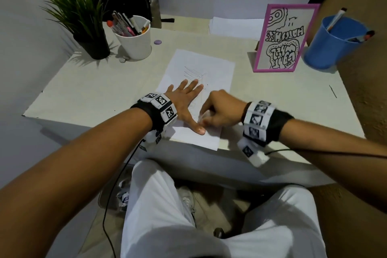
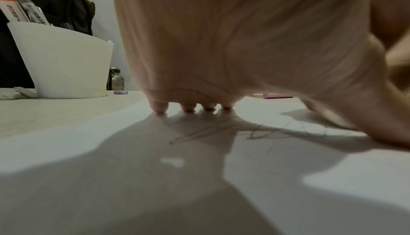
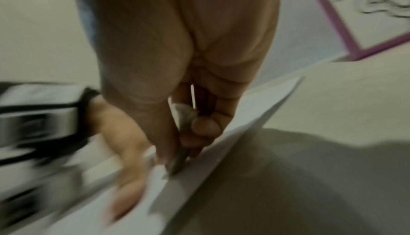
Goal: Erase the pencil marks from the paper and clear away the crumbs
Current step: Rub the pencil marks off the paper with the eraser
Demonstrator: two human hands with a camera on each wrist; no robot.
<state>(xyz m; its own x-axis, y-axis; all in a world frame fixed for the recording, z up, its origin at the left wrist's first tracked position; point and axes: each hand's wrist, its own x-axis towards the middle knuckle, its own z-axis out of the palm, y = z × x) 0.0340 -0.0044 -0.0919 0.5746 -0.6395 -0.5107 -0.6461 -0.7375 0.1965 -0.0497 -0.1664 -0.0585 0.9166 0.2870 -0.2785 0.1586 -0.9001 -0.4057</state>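
Observation:
A white sheet of paper (image 1: 201,73) with faint pencil marks (image 1: 193,72) lies on the pale desk (image 1: 88,90). My left hand (image 1: 186,100) lies flat on the sheet with fingers spread, pressing it down; the left wrist view shows the fingertips (image 2: 188,108) touching the paper (image 2: 199,177) beside the scribbles (image 2: 221,130). Just right of the left thumb, my right hand (image 1: 219,111) pinches a small whitish eraser (image 1: 202,118) whose lower end touches the paper. In the blurred right wrist view the eraser (image 3: 184,116) sits between thumb and fingers, its dark tip on the paper (image 3: 233,142).
A white pen cup (image 1: 134,37), a potted plant (image 1: 83,25) and a small purple blob (image 1: 157,42) stand back left. A pink-framed drawing (image 1: 280,37) and a blue cup (image 1: 333,42) stand back right. More white sheets (image 1: 234,25) lie at the back. My legs are under the desk's front edge.

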